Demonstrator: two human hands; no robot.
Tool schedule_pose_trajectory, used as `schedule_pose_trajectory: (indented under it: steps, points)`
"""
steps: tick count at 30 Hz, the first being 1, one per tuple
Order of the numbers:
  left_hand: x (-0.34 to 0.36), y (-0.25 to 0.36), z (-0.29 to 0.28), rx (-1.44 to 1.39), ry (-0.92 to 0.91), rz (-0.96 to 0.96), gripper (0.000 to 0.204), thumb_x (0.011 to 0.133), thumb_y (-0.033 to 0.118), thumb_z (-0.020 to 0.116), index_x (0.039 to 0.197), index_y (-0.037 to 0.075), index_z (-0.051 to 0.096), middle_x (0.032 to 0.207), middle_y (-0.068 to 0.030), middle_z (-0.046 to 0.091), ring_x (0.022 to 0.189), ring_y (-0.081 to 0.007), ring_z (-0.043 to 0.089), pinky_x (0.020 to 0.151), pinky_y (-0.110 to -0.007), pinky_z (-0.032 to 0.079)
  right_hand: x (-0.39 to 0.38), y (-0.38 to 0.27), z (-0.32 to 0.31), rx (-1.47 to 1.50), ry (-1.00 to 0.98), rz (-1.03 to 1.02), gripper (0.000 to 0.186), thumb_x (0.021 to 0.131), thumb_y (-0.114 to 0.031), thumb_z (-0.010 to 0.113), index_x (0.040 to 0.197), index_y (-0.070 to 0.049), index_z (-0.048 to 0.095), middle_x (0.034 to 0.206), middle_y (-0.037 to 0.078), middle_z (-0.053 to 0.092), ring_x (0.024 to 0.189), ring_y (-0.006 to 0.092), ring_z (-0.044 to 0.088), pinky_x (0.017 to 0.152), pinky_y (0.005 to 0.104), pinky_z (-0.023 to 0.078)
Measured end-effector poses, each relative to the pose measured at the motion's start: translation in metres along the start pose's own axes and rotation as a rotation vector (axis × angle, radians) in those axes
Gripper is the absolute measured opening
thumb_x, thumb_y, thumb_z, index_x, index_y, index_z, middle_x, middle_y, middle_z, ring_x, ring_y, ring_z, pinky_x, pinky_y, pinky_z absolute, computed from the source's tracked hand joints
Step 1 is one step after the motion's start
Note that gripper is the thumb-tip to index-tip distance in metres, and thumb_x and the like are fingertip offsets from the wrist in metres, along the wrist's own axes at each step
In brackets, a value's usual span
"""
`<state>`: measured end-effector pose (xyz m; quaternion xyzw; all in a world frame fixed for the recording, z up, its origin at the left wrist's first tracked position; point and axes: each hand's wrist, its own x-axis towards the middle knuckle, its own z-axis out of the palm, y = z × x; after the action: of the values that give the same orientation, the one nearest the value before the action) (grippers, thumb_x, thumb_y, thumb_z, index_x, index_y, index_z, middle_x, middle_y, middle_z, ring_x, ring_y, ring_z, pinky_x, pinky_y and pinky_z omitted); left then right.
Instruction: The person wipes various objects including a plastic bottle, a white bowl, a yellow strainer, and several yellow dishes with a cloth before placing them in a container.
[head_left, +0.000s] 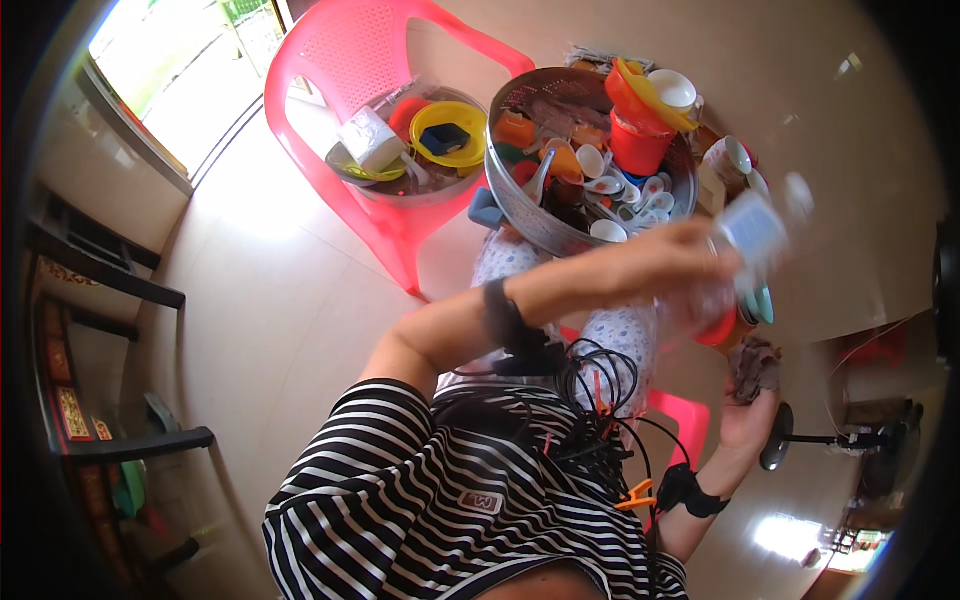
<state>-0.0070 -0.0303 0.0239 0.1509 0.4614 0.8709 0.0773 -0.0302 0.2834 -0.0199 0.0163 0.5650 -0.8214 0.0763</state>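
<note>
Above a glossy pale floor [250, 330], the left hand [695, 255] is clasping a blurred, clear plastic bottle [755, 230] beside a round silver metal basin [518, 212]; the right hand [748, 420] is clutching crumpled grey-brown cloth [755, 370]. Gentle pressure is probably serving best.

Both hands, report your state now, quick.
Left hand: closed on a clear bottle, motion-blurred.
Right hand: holding a grey-brown cloth.

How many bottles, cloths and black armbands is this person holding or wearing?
Bottle, blurred, in the left hand: 1
Cloth, in the right hand: 1
Black armbands, one on each arm: 2
Total: 4
</note>
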Motion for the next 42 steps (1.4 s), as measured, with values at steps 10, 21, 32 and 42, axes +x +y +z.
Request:
schedule_pose_trajectory:
  steps: [10, 21, 32, 42]
  points:
    - [-0.014, 0.073, -0.148, 0.441, 0.769, 0.123, 0.055, 0.088, 0.043, 0.065, 0.122, 0.001, 0.057, 0.098, -0.0131, 0.066, 0.09, -0.0242, 0.069, 0.073, -0.04, 0.058, 0.034, 0.028, 0.014, 0.028, -0.021, 0.011, 0.021, 0.095, -0.02, 0.062, 0.113, -0.009, 0.064, 0.115, 0.005, 0.07, 0.099, 0.0168, 0.066, 0.065, 0.0279, 0.045]
    - [0.086, 0.074, -0.213, 1.946, 0.858, -0.201, 0.08, 0.084, 0.051, 0.067, 0.137, -0.004, 0.046, 0.129, -0.031, 0.055, 0.124, -0.0416, 0.053, 0.104, -0.045, 0.044, 0.048, 0.052, 0.03, 0.012, 0.093, 0.062, 0.022, 0.098, -0.023, 0.063, 0.114, -0.009, 0.062, 0.105, 0.005, 0.07, 0.088, 0.0152, 0.066, 0.059, 0.029, 0.047]
    - [0.227, 0.034, -0.14, 2.017, 0.482, 0.359, 0.044, 0.088, 0.034, 0.064, 0.115, 0.0, 0.065, 0.122, -0.0195, 0.061, 0.12, -0.0365, 0.053, 0.103, -0.045, 0.043, 0.05, 0.045, 0.035, 0.047, 0.034, 0.069, 0.024, 0.103, -0.017, 0.052, 0.105, 0.002, 0.066, 0.096, 0.009, 0.07, 0.075, 0.0137, 0.062, 0.066, 0.0261, 0.047]
    - [0.259, 0.019, -0.125, 2.078, 0.445, -0.304, 0.063, 0.093, 0.051, 0.055, 0.132, 0.002, 0.053, 0.116, -0.0219, 0.067, 0.107, -0.0391, 0.065, 0.091, -0.049, 0.052, 0.053, 0.032, 0.033, 0.053, 0.055, -0.007, 0.022, 0.103, -0.012, 0.049, 0.094, 0.004, 0.061, 0.083, 0.008, 0.062, 0.075, 0.0173, 0.059, 0.074, 0.0318, 0.048]
